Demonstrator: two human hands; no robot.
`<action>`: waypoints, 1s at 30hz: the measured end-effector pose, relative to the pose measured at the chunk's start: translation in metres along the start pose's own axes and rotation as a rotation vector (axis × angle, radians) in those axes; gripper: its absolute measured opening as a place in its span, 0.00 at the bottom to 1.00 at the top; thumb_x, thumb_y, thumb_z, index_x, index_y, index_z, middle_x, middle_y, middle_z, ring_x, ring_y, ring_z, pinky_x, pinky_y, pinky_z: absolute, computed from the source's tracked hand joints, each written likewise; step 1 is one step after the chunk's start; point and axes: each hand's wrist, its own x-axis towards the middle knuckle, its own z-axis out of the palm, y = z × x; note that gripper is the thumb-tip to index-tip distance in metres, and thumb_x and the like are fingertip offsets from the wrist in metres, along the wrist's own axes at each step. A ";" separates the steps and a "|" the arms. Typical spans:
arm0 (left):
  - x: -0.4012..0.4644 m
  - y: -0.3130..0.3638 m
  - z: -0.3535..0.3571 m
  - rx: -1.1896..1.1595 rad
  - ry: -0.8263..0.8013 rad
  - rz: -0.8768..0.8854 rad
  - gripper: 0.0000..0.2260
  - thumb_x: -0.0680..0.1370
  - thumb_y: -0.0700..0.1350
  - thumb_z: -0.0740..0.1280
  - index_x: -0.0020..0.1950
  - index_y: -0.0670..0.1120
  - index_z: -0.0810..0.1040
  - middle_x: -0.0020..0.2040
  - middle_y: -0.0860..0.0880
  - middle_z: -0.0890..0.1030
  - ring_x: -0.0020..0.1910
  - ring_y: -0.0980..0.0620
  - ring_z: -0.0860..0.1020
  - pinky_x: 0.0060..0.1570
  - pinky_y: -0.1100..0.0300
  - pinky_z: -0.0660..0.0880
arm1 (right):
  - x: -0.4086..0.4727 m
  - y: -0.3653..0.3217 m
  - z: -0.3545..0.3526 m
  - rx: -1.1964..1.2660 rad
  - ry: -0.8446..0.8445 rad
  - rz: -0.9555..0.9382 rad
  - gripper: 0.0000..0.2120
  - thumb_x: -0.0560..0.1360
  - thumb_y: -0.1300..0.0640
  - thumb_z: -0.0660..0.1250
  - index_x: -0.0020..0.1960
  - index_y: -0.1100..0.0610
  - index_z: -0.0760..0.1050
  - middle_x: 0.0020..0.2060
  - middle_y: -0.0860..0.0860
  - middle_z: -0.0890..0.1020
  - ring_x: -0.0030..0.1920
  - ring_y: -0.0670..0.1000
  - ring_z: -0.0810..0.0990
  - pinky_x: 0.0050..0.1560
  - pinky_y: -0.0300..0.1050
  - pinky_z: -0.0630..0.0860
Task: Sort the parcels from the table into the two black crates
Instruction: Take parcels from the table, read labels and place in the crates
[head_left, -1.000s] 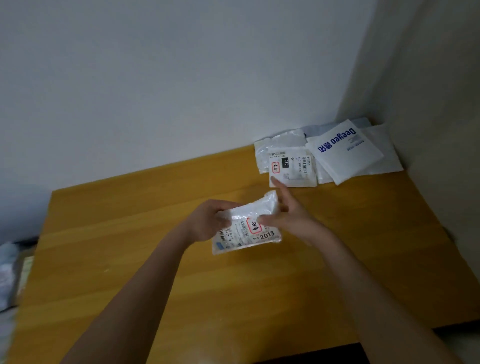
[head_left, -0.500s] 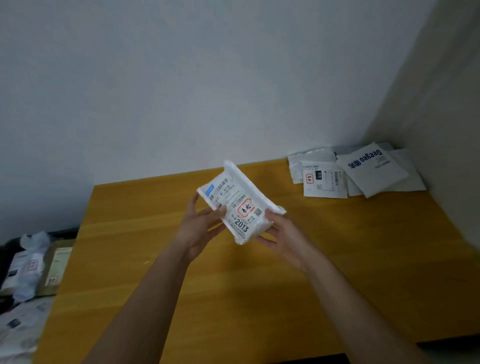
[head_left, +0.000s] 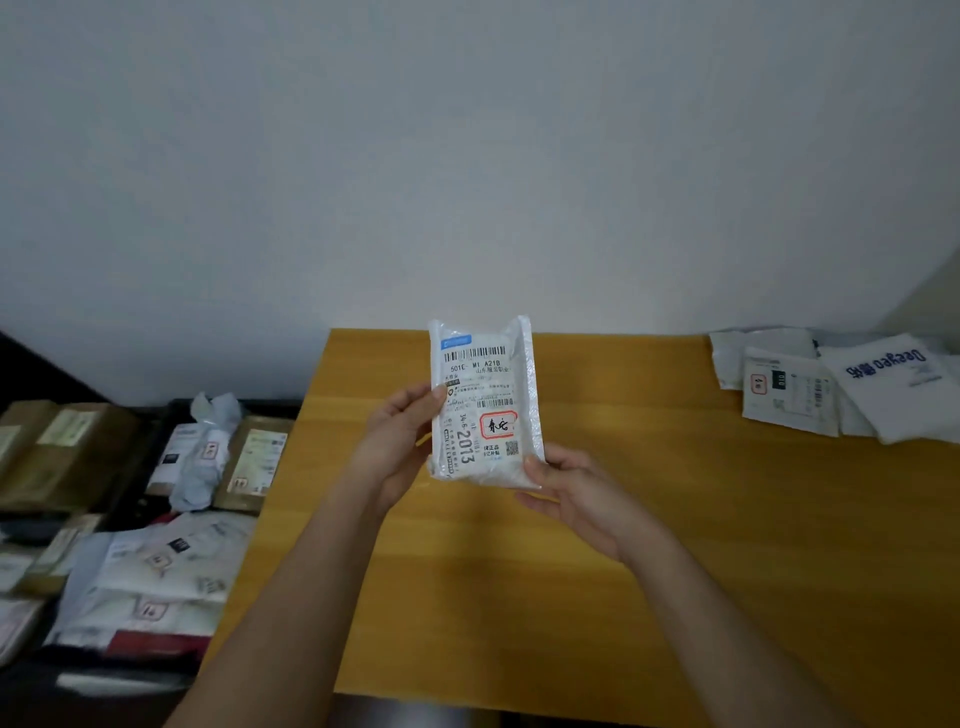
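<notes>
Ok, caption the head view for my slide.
Both hands, left and right, hold a white parcel upright above the table.

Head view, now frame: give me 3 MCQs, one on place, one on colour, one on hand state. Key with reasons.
1. Where do the unsorted parcels lie on the table?
A. far right corner
B. near left edge
C. centre

2. What colour is the box outline on the held parcel's label?
A. green
B. red
C. black

3. What holds the parcel?
A. left hand only
B. right hand only
C. both hands

Key: 1 A, the pile sits by the wall corner. 2 B, red outline around handwriting. 3 C, the left grips its side, the right its bottom.
</notes>
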 end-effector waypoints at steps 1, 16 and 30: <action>0.000 0.002 -0.008 -0.010 0.015 -0.001 0.03 0.79 0.40 0.66 0.50 0.45 0.79 0.42 0.50 0.85 0.38 0.55 0.83 0.42 0.56 0.78 | 0.005 -0.001 0.005 -0.009 -0.021 0.010 0.15 0.73 0.55 0.68 0.58 0.57 0.80 0.57 0.52 0.84 0.58 0.49 0.81 0.64 0.49 0.75; -0.034 0.008 -0.156 -0.153 0.558 -0.075 0.15 0.78 0.38 0.69 0.63 0.36 0.75 0.49 0.43 0.84 0.43 0.48 0.83 0.37 0.54 0.80 | 0.111 0.027 0.132 -0.188 -0.262 0.201 0.30 0.78 0.66 0.65 0.74 0.44 0.63 0.57 0.50 0.84 0.56 0.54 0.82 0.63 0.57 0.75; -0.089 0.013 -0.346 -0.273 0.677 -0.155 0.12 0.78 0.36 0.68 0.61 0.40 0.75 0.53 0.41 0.83 0.49 0.45 0.82 0.46 0.51 0.79 | 0.133 0.099 0.311 -0.340 -0.267 0.278 0.25 0.79 0.60 0.67 0.70 0.42 0.65 0.57 0.51 0.82 0.50 0.49 0.83 0.48 0.44 0.81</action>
